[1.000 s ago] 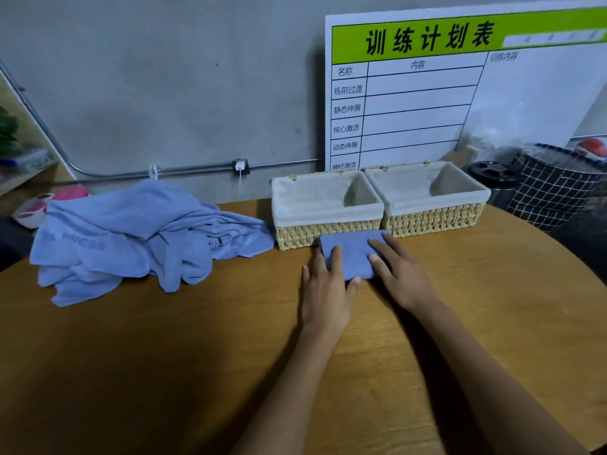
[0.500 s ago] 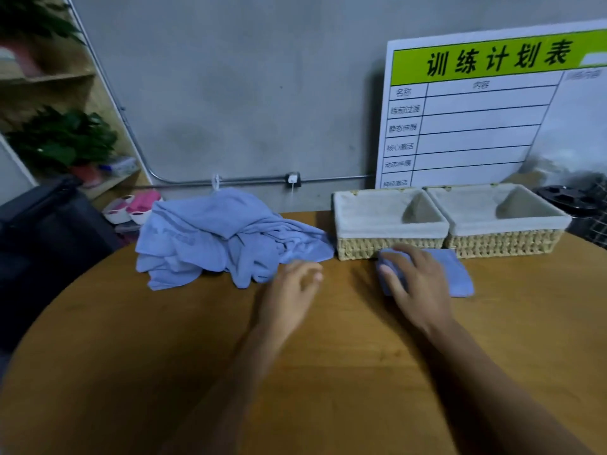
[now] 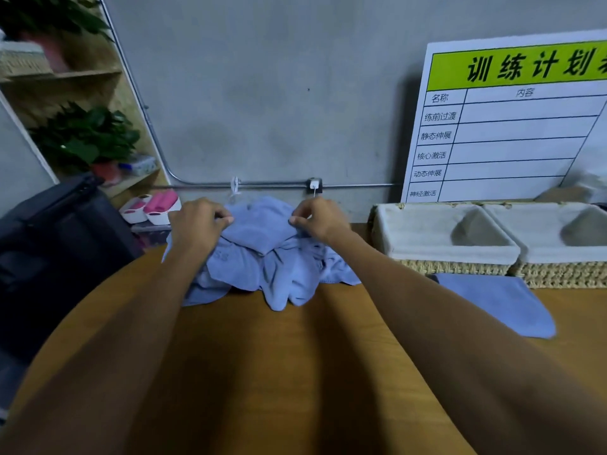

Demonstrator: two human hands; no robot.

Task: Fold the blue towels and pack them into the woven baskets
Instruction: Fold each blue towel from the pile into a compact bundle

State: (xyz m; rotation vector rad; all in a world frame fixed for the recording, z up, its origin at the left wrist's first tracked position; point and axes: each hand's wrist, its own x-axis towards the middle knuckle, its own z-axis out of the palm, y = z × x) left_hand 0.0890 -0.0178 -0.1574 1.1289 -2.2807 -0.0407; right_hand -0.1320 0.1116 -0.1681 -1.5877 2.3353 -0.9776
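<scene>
Since half a sec ago: view swung left, both hands gone from the table centre to the towel heap at 12 o'clock. Right hand (image 3: pixel 320 221) off the folded towel (image 3: pixel 502 302), left behind flat at 3 o'clock, just in front of the baskets, edge touching or nearly touching the near one. Left hand (image 3: pixel 197 224) no longer hovering relaxed; now curled, pinching cloth at the heap's top left. Right hand likewise curled, thumb and forefinger pinching the top right. Between the two pinches a stretch of the top towel pulled slightly taut.

Counts, big to small: 1 round wooden table (image 3: pixel 249 372); 1 chart board (image 3: pixel 512 126) leaning on the wall at 2 o'clock; 1 heap of towels (image 3: pixel 272 267), no. of towels in it can't tell; 2 baskets (image 3: pixel 443 238) side by side at 3 o'clock, pale liners, nothing seen inside; 1 folded towel; 2 hands.

Heap: light blue, soft, rumpled, folds spilling toward the table's near side, faint lettering on one fold, too blurred to read. Folded towel: same blue, smooth, roughly rectangular, lying flat.
</scene>
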